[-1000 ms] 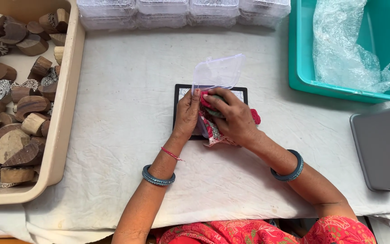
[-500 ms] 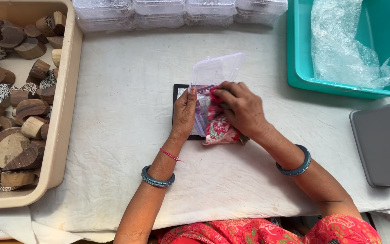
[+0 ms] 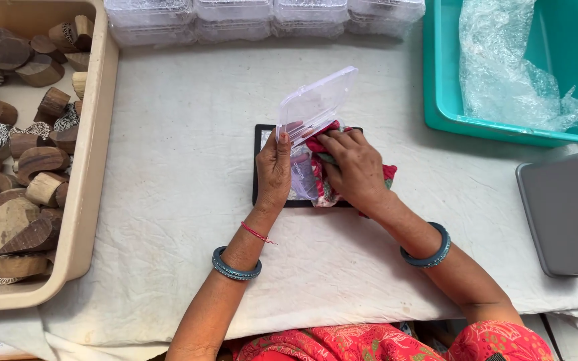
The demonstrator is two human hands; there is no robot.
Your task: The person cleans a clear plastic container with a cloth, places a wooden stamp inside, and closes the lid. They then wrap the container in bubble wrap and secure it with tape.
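**Clear hinged box with patterned cloth, on black mat, centre of table**

We log one clear plastic box point(image 3: 316, 110), lid raised and tilted up and away from us, its long axis running from lower left to upper right. It sits over a black mat point(image 3: 260, 160) on the white table cover point(image 3: 168, 200).

Our left hand point(image 3: 273, 170) lies flat against the box's left edge, fingers extended upward, steadying it; we read this as a bracing touch, not a closed grasp. Our right hand point(image 3: 356, 170) presses down, fingers curled, on a red, green and pink patterned cloth point(image 3: 388, 175) bunched at the mouth of the box. How much cloth is already inside we cannot tell, as the hand covers it.

Key relation: the cloth lies directly beneath the right hand and just right of the left; the open lid stands beyond both hands. The right hand is the nearer to the cloth, the left to the hinge side.

Also present: a beige tray point(image 3: 91, 167) of carved wooden printing blocks point(image 3: 35, 160) at left, a row of stacked clear boxes point(image 3: 262, 17) along the far edge, a teal tub point(image 3: 436, 80) holding crumpled plastic film point(image 3: 503, 67), and a grey machine point(image 3: 563, 214) at right.
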